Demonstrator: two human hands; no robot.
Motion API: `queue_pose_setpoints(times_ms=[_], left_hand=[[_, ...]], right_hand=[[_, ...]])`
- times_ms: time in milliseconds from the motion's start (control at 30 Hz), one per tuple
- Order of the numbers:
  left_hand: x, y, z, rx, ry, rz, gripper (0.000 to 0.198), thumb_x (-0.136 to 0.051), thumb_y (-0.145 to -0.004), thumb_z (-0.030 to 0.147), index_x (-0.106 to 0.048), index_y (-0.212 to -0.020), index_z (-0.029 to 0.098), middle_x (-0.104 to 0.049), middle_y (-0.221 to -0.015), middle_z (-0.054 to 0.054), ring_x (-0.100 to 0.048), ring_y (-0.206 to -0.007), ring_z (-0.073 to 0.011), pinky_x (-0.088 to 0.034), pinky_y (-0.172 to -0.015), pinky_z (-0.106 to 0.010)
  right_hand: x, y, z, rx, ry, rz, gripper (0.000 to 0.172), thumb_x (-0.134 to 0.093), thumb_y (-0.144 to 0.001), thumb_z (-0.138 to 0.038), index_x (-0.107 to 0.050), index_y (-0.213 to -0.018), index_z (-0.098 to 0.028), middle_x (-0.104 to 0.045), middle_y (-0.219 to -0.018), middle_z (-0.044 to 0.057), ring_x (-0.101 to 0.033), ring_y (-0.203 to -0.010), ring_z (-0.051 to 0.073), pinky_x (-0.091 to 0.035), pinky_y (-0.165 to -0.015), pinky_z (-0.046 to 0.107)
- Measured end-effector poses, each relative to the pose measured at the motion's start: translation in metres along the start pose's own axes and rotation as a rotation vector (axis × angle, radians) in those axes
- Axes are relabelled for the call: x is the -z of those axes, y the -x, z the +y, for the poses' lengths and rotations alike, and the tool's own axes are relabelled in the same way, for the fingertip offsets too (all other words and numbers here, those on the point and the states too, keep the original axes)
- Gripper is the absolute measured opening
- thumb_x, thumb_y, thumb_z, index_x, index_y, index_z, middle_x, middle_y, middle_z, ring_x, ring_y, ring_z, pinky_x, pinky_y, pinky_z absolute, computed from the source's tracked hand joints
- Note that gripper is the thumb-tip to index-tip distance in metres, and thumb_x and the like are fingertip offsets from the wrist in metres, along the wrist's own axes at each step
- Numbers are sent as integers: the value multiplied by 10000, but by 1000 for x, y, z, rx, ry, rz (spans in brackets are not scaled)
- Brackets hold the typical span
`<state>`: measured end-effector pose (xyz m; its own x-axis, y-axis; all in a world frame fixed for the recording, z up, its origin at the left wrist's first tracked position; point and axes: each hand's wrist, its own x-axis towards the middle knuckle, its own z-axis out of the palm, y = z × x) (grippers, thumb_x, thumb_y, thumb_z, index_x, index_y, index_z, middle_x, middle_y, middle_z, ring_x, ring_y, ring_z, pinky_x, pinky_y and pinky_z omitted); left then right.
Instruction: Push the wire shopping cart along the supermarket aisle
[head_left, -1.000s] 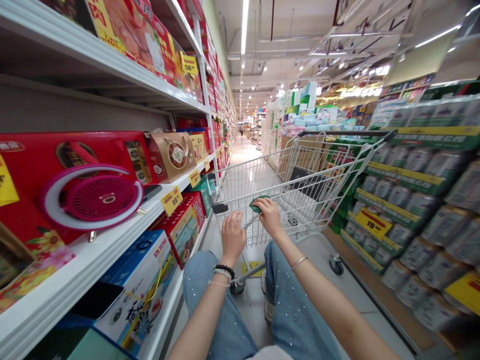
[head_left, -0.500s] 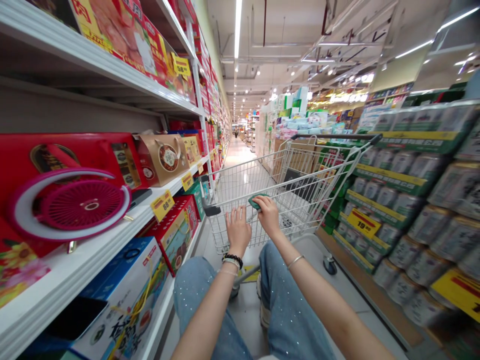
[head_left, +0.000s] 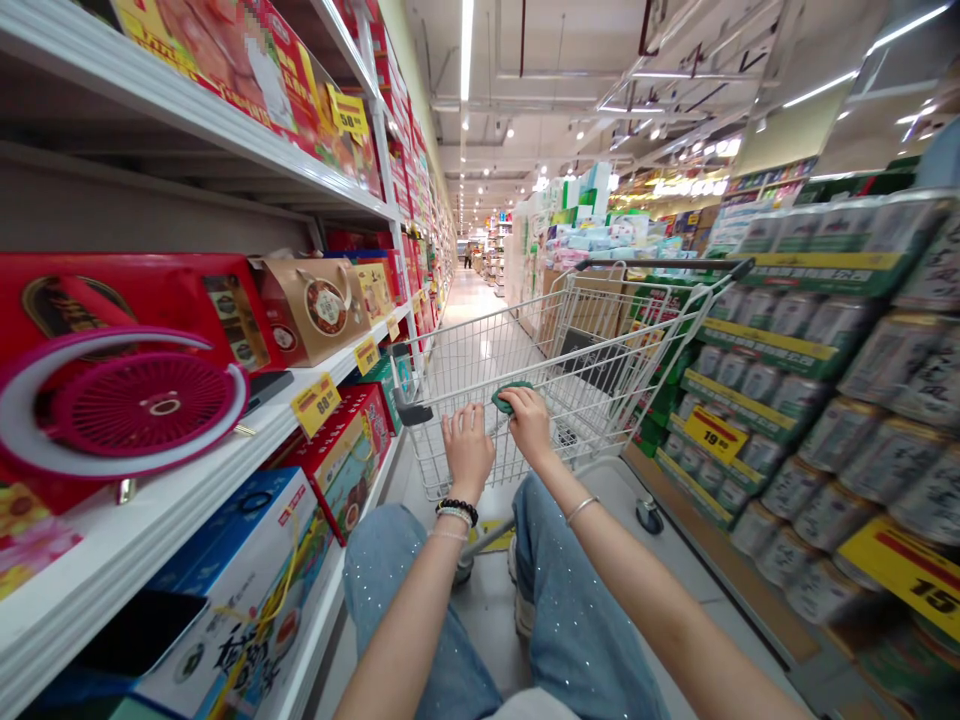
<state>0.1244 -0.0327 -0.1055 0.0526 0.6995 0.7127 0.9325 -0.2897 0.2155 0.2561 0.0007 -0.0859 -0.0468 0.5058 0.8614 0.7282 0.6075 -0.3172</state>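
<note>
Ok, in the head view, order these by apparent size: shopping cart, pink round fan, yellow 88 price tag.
The shopping cart looks largest, then the pink round fan, then the yellow price tag.

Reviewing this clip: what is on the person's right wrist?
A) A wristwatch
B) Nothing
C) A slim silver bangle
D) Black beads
C: the right hand shows a slim silver bangle at its wrist, while the black beads sit on the left hand.

We see a metal wire shopping cart point(head_left: 600, 395) standing upright in front of us. Our right hand point(head_left: 531, 425) is closing over its green handle grip point(head_left: 512, 397). Our left hand point(head_left: 468, 450), with fingers spread, is just beside this grip.
</note>
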Motion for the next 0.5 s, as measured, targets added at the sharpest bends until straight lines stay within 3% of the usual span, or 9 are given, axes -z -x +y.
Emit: queue_pose_setpoints(times_ms=[133,267,500], left_hand=[[0,1,-4,1,17,8,576,-445,-782,72,-507,-1351,143,-585,-1343,-144,-480,-1290,-290,-241,-1179,-562],[-2,2,-8,-3,13,-12,594,-439,-781,65,-485,-1370,133,-571,-1363,-143,-470,-1306,-279,-224,-1191,-552],[2,4,-12,4,24,-18,611,-436,-763,43,-499,-1360,153,-576,-1366,-135,-475,-1305,-271,-238,-1189,-554]], right_hand=[[1,0,-5,50,-18,-86,485,-402,-704,38,-688,-997,-222,-711,-1028,63,-580,-1049,230,-449,-949,387],[-5,3,-12,21,-17,-14,500,-395,-706,34,-679,-1038,-211,-701,-1082,70,-555,-1077,235,-439,-964,400],[-4,2,-10,24,-32,-14,509,-396,-685,32,-684,-1024,-216,-697,-1060,69,-547,-1047,237,-435,-950,398]])
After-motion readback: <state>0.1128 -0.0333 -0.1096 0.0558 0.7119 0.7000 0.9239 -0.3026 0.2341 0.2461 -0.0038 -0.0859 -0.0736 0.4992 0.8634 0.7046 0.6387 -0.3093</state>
